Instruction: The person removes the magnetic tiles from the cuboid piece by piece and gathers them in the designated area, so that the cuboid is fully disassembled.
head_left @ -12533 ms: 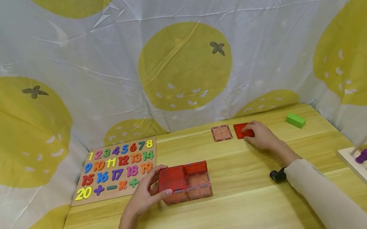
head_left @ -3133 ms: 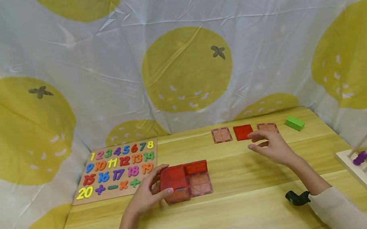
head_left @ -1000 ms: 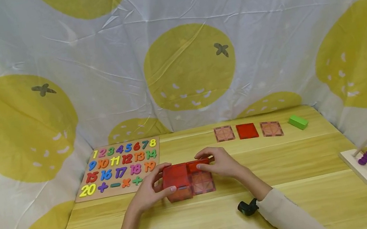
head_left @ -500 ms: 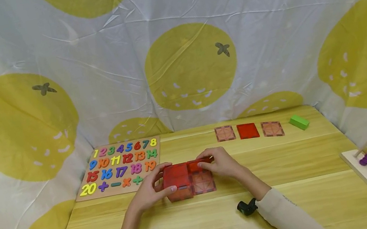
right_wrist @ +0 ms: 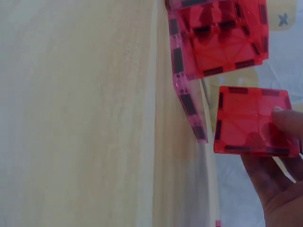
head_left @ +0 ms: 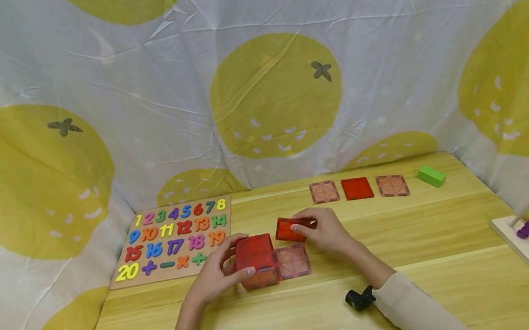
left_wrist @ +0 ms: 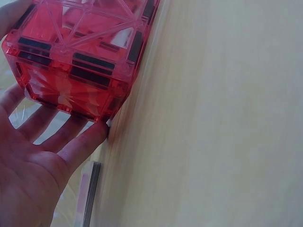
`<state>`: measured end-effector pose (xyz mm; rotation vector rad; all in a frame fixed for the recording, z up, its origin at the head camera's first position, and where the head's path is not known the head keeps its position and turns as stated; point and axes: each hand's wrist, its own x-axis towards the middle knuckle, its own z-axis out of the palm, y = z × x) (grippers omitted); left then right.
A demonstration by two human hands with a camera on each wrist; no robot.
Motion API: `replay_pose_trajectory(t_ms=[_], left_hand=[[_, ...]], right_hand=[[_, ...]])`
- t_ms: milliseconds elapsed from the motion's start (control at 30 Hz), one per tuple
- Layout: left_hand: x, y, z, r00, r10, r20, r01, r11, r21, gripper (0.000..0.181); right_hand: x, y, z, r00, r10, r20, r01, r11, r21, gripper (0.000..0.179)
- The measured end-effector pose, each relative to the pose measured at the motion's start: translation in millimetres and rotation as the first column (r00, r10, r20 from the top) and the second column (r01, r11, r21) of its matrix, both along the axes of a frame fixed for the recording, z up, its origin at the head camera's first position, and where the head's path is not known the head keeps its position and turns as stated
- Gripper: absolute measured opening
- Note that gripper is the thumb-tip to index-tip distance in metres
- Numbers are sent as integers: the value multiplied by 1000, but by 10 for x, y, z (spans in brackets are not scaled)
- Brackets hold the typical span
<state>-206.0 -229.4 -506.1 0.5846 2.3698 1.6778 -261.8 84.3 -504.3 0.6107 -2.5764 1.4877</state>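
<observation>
the red box (head_left: 253, 252), just below the centre of the head frame, is clasped by the curled left grip (head_left: 214, 278); to its right, a red tile (head_left: 285, 230) is pinched in the right grip (head_left: 330, 231). the box could be skewed if squeezed too hard, or the tile, if magnetic, snapped askew when brought close. dark edge strips (right_wrist: 238, 148) are made plain in the right wrist view; in the left, fingertips (left_wrist: 101, 131) otherwise hidden are revealed.
</observation>
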Motion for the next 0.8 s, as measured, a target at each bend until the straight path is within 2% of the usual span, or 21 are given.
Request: replay_pose_trajectory(t_ms=[167, 367, 567, 800], left_hand=[[0, 5, 11, 1000, 0, -8, 0, 1000, 5, 71], [21, 0, 16, 1000, -16, -9, 16, 1000, 8, 70], [30, -7, 23, 1000, -8, -16, 9, 1000, 7, 70], [18, 11, 26, 1000, -9, -13, 9, 1000, -1, 69]], right_hand=[[-4, 116, 31, 999, -49, 3, 49, 998, -38, 21], [9, 291, 37, 996, -91, 4, 92, 995, -30, 22], [-13, 448, 29, 991, -134, 6, 134, 991, -15, 25], [-69, 639, -15, 974, -211, 80, 212, 977, -15, 26]])
